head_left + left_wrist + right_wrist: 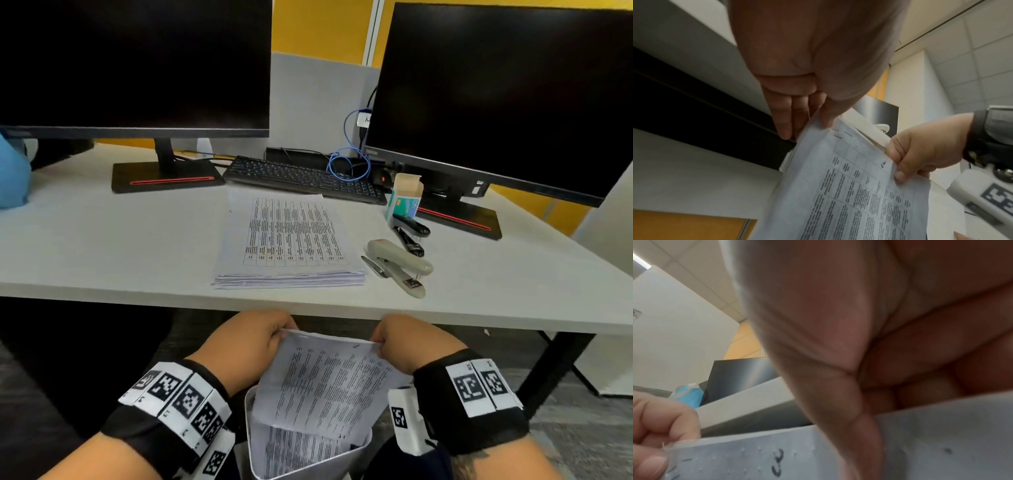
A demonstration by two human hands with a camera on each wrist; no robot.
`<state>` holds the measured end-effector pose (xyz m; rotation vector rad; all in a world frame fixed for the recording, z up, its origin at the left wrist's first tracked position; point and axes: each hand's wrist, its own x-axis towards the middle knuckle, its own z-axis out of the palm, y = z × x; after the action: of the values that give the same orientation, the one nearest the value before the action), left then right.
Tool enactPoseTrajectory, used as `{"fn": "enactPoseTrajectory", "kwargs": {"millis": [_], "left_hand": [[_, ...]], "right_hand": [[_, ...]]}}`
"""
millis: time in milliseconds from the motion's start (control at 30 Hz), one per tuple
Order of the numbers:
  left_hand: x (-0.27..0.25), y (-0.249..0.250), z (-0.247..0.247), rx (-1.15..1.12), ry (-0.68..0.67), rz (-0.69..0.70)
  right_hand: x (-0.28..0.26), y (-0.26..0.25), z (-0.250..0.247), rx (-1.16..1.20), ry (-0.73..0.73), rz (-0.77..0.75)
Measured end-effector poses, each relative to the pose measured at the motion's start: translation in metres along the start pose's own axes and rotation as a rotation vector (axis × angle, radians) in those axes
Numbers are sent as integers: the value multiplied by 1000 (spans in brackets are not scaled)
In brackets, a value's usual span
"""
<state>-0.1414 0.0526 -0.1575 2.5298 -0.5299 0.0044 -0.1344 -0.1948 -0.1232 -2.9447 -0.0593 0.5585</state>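
Note:
Below the desk's front edge I hold a stapled set of printed sheets by its top edge. My left hand pinches the top left corner, where several staples sit. My right hand pinches the top right corner beside a handwritten mark. The sheets hang down into a white bin that holds more printed paper. In the right wrist view my thumb lies flat on the paper.
A thick stack of printed tables lies on the white desk. To its right are a beige stapler, a black stapler and an open staple box. A keyboard and two dark monitors stand behind.

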Motion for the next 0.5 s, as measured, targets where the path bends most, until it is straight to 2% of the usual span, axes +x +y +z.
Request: {"fn": "enactPoseTrajectory", "kwargs": {"millis": [300, 500], "left_hand": [[7, -33, 28, 92, -141, -99], [10, -55, 56, 206, -407, -194]], "right_hand": [[26, -6, 32, -19, -155, 20], [55, -4, 78, -48, -149, -8]]}}
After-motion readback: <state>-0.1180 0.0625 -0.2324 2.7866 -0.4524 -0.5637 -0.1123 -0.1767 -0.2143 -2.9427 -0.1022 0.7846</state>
